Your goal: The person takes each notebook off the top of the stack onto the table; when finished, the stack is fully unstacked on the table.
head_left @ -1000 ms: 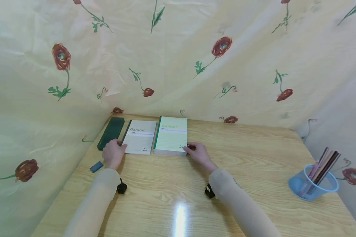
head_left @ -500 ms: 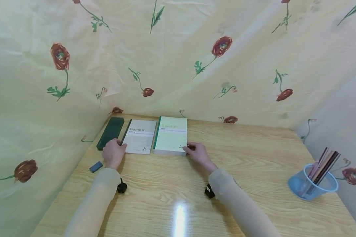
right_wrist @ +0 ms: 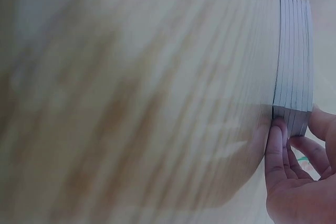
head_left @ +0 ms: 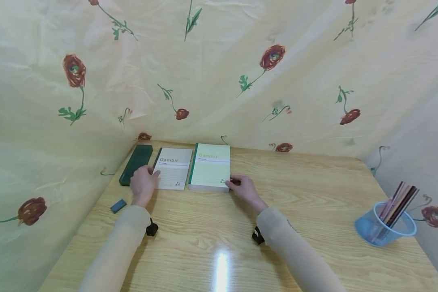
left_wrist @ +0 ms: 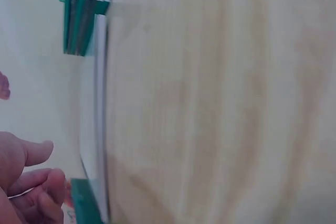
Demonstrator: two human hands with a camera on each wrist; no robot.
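My left hand is over the left edge of a thin white notebook with a dark spine. In the left wrist view its fingers are loosely curled, with a gap between them and the notebook. To the right lies a thick stack of notebooks with a pale green cover and green spines. My right hand grips the stack's near right corner. In the right wrist view the thumb is at the top edge of the stack, and the fingers lie against its side.
A long dark green case lies at the back left, beyond the left hand. Nearer is a small blue block. At the right edge of the wooden table stands a blue mesh cup holding several pencils.
My left hand has shifted slightly right and away from me, and its thumb now overlaps more of the white notebook. The right hand and both notebook piles look unmoved.
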